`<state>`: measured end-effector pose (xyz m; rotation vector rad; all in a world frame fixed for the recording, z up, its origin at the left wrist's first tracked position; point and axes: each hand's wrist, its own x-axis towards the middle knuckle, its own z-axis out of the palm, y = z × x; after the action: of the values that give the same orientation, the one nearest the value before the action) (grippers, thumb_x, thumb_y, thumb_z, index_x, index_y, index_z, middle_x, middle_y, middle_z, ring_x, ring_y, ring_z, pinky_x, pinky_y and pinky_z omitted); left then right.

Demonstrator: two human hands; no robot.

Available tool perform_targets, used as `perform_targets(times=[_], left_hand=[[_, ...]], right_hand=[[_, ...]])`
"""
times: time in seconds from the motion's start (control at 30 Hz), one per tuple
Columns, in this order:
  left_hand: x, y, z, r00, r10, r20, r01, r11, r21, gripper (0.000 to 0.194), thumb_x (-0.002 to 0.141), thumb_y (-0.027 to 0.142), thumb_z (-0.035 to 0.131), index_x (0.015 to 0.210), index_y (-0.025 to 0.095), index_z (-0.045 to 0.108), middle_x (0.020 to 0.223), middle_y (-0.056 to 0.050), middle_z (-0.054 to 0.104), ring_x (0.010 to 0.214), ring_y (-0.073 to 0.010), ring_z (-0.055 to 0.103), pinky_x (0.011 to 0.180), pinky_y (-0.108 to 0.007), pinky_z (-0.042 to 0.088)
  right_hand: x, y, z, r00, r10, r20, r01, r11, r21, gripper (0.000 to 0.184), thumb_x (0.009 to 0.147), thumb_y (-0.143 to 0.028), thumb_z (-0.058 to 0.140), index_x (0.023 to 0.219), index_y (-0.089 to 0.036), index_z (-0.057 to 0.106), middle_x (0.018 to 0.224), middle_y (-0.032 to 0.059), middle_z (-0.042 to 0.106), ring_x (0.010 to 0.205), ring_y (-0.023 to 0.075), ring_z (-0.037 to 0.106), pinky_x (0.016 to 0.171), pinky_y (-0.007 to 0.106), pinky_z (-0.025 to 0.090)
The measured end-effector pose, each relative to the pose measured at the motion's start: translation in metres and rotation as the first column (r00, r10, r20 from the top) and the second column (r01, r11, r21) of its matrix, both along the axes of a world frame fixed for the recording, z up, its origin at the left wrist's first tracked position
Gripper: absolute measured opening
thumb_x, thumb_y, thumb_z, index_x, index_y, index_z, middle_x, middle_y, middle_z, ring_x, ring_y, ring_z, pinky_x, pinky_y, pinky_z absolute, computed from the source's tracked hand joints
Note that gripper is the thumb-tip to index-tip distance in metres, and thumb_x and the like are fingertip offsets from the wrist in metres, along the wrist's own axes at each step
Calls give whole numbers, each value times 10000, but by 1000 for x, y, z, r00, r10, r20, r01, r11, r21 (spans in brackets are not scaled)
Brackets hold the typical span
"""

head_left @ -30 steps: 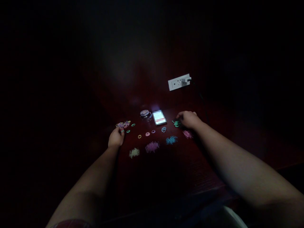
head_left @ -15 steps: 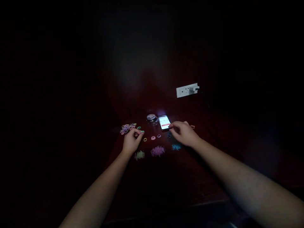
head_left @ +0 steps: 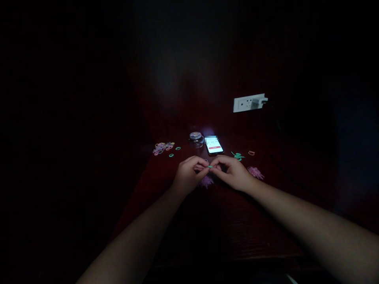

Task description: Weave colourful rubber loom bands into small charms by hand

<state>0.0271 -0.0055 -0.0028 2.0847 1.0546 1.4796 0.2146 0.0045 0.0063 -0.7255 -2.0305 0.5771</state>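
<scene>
Between the fingertips of my left hand point(head_left: 191, 173) and my right hand point(head_left: 232, 171) is a small green elastic band point(head_left: 210, 166), pinched from both sides. Both hands are closed and nearly meet over the table. Partly hidden below them lies a heap of purple bands point(head_left: 206, 182). To the right of my right hand is a pile of pink bands point(head_left: 256, 172), with loose green bands point(head_left: 237, 156) behind it. A mixed pile of coloured bands point(head_left: 162, 148) sits at the far left, and two single green bands point(head_left: 171, 155) lie near it.
A clear round jar with a lid point(head_left: 196, 140) stands at the back, beside a lit phone point(head_left: 214, 145). One orange band point(head_left: 251, 153) lies at the right. On the wall is a white socket point(head_left: 248, 103) with a plug and cable. The surroundings are very dark.
My left hand has moved right with the green band, and my right hand now grips it too. The view has shifted, bringing the pink pile and loose green bands into sight on the right.
</scene>
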Motion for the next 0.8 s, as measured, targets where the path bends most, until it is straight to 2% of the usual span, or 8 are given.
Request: perform_targets(times=[0.17,0.37,0.57,0.8], left_hand=[[4,1,-6,996,-86,24,87,995,-53,171,768,209,719,891,160,611,901,-59,699,769,-138,707,702,-252,605],[4,-8,1,992,-127,-18,127,991,41,187,832,107,586,1009,168,590,996,-65,693,857,-134,712,775,-253,609],[3,-12,9,993,-78,-89,89,988,128,160,832,120,595,975,184,628,935,-43,697,823,-123,693,770,-263,606],[5,-14,11,983,-133,-128,150,980,130,188,833,162,616,1019,188,622,1018,-58,670,852,-127,674,749,-262,591]], right_hand=[[0,1,0,999,40,-32,-38,997,62,114,867,-271,594,825,-183,653,784,27,597,734,152,545,686,288,444],[2,3,-2,993,-16,-117,5,996,-93,137,850,-315,618,826,-180,618,688,-10,551,597,115,462,556,251,376],[2,1,-2,989,12,-147,-30,993,-117,151,833,-314,635,780,-193,563,646,-35,471,562,99,409,517,239,338],[3,1,-2,991,40,-126,-60,985,-162,168,817,-325,640,787,-207,524,611,-45,456,538,105,409,496,236,338]])
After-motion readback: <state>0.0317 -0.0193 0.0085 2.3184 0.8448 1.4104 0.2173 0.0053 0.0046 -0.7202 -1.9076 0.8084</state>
